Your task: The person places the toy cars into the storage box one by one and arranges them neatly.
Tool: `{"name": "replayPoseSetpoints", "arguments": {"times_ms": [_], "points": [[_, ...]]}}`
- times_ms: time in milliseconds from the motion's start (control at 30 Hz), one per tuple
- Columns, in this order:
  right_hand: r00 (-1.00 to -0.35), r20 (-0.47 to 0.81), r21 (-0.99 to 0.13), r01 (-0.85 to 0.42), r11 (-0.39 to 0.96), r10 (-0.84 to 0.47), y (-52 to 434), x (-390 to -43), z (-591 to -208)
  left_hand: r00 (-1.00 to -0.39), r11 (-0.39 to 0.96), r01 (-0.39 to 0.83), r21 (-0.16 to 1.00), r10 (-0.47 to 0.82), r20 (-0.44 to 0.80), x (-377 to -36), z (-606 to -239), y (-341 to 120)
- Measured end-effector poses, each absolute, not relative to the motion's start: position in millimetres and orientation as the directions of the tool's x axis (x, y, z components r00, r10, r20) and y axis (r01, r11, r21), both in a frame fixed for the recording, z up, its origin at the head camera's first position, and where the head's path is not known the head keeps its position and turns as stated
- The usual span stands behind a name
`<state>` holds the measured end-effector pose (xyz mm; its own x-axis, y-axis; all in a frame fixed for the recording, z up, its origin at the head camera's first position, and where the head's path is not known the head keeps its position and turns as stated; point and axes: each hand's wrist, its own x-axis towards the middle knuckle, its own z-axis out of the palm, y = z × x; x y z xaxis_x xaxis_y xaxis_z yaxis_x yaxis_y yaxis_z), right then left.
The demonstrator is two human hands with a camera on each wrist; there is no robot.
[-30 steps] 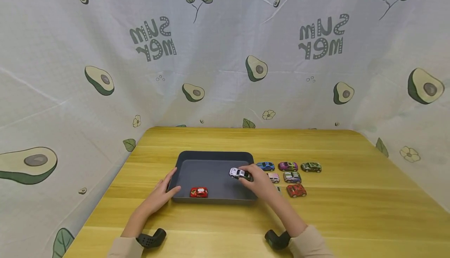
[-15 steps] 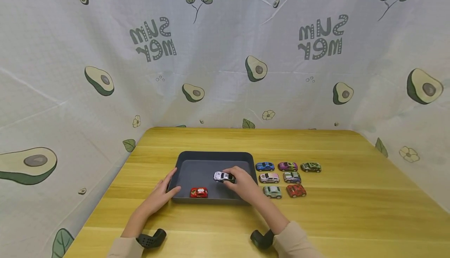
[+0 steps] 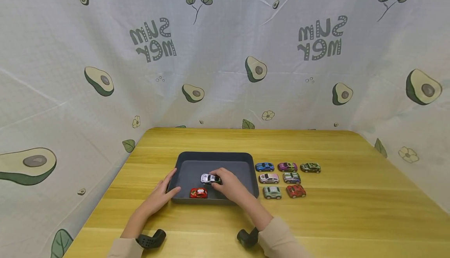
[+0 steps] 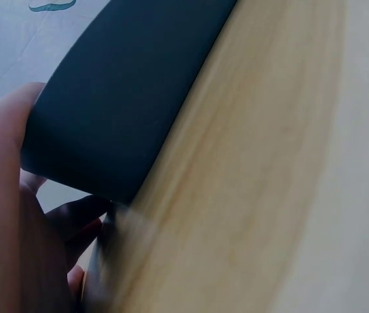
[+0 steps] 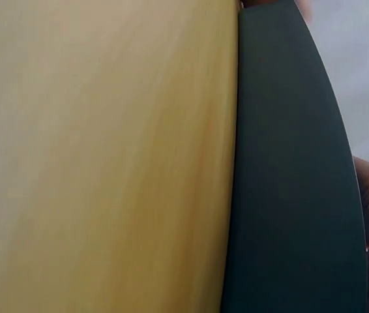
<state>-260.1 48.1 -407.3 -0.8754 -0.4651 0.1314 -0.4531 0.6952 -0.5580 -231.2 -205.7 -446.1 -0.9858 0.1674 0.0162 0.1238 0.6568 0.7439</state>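
Wooden bench (image 3: 351, 211) carries a dark grey tray (image 3: 214, 155), and both forearms reach in from the 6 o'clock edge. The right hand (image 3: 227, 184) stretches over the tray's near wall, fingers curled in a closed grip on a white toy car (image 3: 208, 178) held low near the tray's middle. The left hand (image 3: 162, 193) clasps the tray's 9 o'clock corner, thumb over the rim. A red toy car (image 3: 198, 193) sits at 6 o'clock of the white one. Since a second ago the right hand has carried the white car from the tray's 3 o'clock side toward 9 o'clock; the left hand has stayed put.
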Motion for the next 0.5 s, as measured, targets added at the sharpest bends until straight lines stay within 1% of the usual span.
{"name": "replayPoseSetpoints", "arguments": {"times_ms": [300, 500], "points": [[-0.876, 0.114, -0.538, -0.452, 0.712, -0.469, 28.4, -263.9, -408.9, -0.988, 0.673, 0.116, 0.731, 0.155, 0.014, -230.9, -447.7, -207.2], [-0.884, 0.095, -0.545, -0.431, 0.719, -0.458, 22.1, -267.5, -411.7, -0.989, 0.681, 0.108, 0.725, 0.149, 0.008, -231.2, -446.3, -206.3]]}}
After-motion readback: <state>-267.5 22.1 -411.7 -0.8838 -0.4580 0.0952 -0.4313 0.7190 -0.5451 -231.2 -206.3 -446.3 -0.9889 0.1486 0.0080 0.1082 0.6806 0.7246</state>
